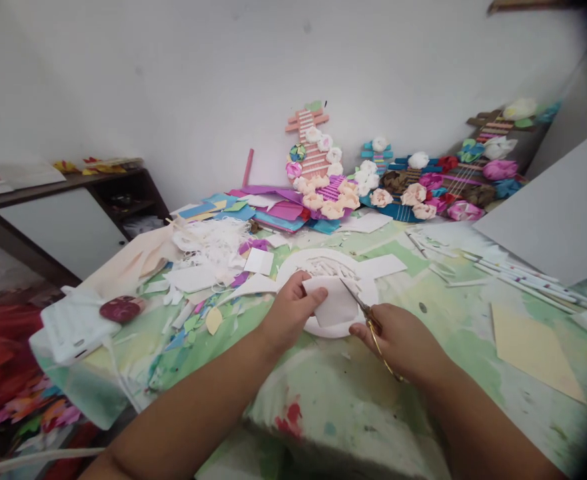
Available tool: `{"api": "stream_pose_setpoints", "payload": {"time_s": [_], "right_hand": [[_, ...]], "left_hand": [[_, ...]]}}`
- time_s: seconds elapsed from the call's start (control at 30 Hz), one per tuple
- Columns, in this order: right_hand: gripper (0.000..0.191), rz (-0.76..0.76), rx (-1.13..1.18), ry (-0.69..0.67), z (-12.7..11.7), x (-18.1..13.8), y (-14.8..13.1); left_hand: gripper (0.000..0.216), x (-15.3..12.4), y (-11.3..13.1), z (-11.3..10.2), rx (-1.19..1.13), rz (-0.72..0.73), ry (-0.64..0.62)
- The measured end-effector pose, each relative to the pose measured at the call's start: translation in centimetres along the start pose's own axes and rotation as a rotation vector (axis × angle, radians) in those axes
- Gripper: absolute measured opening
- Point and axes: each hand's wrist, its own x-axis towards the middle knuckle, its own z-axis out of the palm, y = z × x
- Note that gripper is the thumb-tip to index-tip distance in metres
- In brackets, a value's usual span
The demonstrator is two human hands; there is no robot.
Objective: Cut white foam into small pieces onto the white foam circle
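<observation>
My left hand (289, 313) pinches a small white piece of paper (334, 303) between thumb and fingers, just above a white plate (369, 288) that holds several white paper strips. My right hand (404, 341) is closed around gold-handled scissors (373, 328). The scissor blades point up and left and touch the right edge of the white paper. Both forearms reach in from the bottom of the view over a paint-stained green table (333, 400).
Paper scraps and white shreds (213, 243) litter the table's left side. Coloured paper sheets (268, 207) and paper-flower crafts (323, 180) lean on the back wall. A yellow sheet (533, 350) and white rolled sticks (518, 277) lie right. A dark shelf (73, 200) stands left.
</observation>
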Motion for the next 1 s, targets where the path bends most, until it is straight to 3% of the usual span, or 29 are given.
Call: {"api": "stream_pose_setpoints", "payload": {"time_s": [1.0], "right_hand": [[0.042, -0.004, -0.011, 0.050, 0.18, 0.08, 0.36]], "left_hand": [[0.018, 0.08, 0.37, -0.27, -0.056, -0.006, 0.024]]}}
